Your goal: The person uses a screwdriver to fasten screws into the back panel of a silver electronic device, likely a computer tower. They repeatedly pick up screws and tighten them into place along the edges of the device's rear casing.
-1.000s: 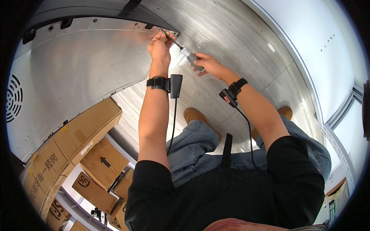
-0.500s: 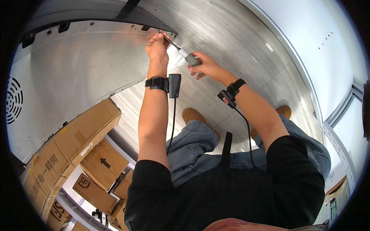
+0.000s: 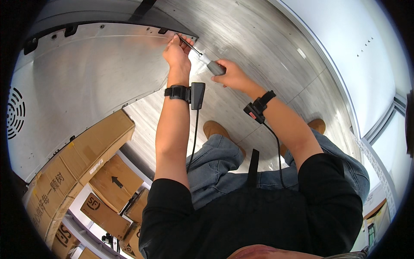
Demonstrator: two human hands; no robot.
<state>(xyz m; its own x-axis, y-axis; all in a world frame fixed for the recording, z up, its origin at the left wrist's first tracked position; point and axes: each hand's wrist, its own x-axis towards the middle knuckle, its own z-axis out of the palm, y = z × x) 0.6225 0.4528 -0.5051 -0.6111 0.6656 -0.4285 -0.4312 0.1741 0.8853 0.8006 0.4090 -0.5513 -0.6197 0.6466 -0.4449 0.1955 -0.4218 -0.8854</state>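
Since a second ago both hands have shifted slightly toward the upper edge of the metal panel (image 3: 86, 82), and the screwdriver (image 3: 202, 57) now lies a little flatter, its tip set at the panel's top right corner. Right hand (image 3: 230, 75) is closed around the screwdriver's grey handle; the thin shaft runs up and to the left from it to the panel corner. Left hand (image 3: 176, 52) sits at the same corner, fingers pinched narrow around the shaft tip or a small fastener there; which one cannot be told. Each wrist carries a black strap (image 3: 177, 92) with a small black unit and a cable running down toward the body. Panel's upper edge has dark clips and small holes along it; its right edge slopes down and left, and a round vent grille (image 3: 15, 114) sits at its far left. Open brushed-metal floor (image 3: 267, 39) lies to the right of the hands and beyond them, bounded by a pale wall. Two tan shoes (image 3: 217, 131) rest on that floor below the hands. Cardboard boxes (image 3: 82, 159) are stacked along the panel's lower edge at lower left, all shut, contents not visible.
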